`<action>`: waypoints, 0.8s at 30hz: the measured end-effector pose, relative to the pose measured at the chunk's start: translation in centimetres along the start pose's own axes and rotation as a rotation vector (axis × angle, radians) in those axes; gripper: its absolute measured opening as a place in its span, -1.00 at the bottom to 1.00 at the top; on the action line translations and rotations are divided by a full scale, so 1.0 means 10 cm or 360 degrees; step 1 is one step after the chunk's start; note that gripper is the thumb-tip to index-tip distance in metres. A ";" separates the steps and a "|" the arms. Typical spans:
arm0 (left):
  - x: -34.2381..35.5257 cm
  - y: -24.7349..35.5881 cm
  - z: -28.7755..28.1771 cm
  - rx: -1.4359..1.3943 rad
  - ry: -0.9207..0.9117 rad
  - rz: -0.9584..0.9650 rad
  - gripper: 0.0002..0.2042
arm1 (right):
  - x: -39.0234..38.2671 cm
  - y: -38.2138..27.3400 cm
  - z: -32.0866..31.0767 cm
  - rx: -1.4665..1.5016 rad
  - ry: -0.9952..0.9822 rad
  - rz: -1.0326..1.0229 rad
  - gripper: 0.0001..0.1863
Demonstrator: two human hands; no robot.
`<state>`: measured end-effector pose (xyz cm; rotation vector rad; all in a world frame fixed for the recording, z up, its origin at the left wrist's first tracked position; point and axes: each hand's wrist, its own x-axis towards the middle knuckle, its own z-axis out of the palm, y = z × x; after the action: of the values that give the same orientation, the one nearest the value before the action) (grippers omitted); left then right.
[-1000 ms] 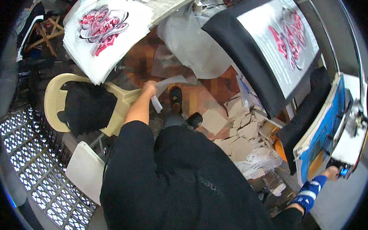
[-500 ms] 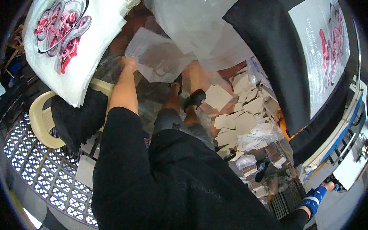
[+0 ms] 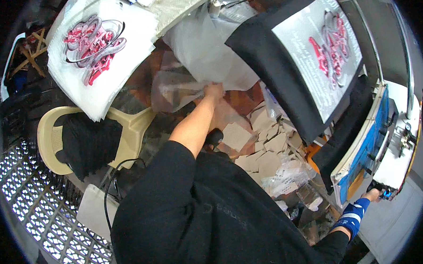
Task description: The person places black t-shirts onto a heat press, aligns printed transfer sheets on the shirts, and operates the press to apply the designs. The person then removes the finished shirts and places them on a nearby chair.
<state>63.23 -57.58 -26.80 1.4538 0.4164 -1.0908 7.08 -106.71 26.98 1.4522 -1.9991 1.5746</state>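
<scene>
My left hand [image 3: 214, 91] is closed at the edge of a limp translucent sheet [image 3: 174, 90]. The sheet hangs to the left of the hand, just in front of a large cloudy plastic sheet [image 3: 203, 52]. Far to the right, my right hand [image 3: 374, 194], below a blue wrist band, is closed around the black handle [image 3: 388, 193] of a white-topped press [image 3: 400, 147]. Left of the press, black cloth [image 3: 260, 49] lies draped, with a grey film [image 3: 295, 43] printed in red and grey on top.
A stack of white printed sheets [image 3: 136, 26] lies at the upper left, above a beige plastic chair [image 3: 129, 131] holding black cloth [image 3: 89, 142]. Cardboard pieces [image 3: 264, 153] and clear plastic wrap [image 3: 286, 176] cover the floor at the centre right. A metal tube frame [image 3: 398, 39] stands behind the press.
My left hand has moved right with the translucent sheet, which now hangs crumpled rather than spread flat. My right hand stays at the press handle, while the whole view has shifted.
</scene>
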 end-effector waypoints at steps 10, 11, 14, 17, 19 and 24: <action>-1.48 1.21 -0.04 -0.0874 -0.0714 0.0145 -0.76 | -0.20 0.00 0.08 -0.0051 0.0092 -0.0053 -0.44; -1.64 1.09 0.06 -0.0633 -0.0833 -0.0038 -0.73 | -0.09 0.11 0.01 -0.0075 0.0135 -0.0073 -0.43; -2.03 0.52 0.12 -0.0074 -0.1007 -0.0280 -0.68 | -0.35 -0.04 0.04 -0.0114 -0.0056 0.0095 -0.31; -2.37 0.07 0.16 0.0508 -0.1064 -0.0381 -0.61 | -0.35 -0.18 -0.04 -0.0123 -0.0020 0.0062 -0.31; -2.51 -0.14 0.09 0.0879 -0.0890 -0.0265 -0.72 | -0.26 -0.08 0.03 -0.0148 0.0013 0.0090 -0.32; -2.51 -0.17 -0.73 0.1840 0.0065 0.0489 -0.70 | -0.39 -0.19 -0.08 -0.0225 0.0056 0.0024 -0.31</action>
<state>52.20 -42.09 -8.77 2.4289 -0.5171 -1.0737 10.17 -103.76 25.81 1.3504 -2.0598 1.4223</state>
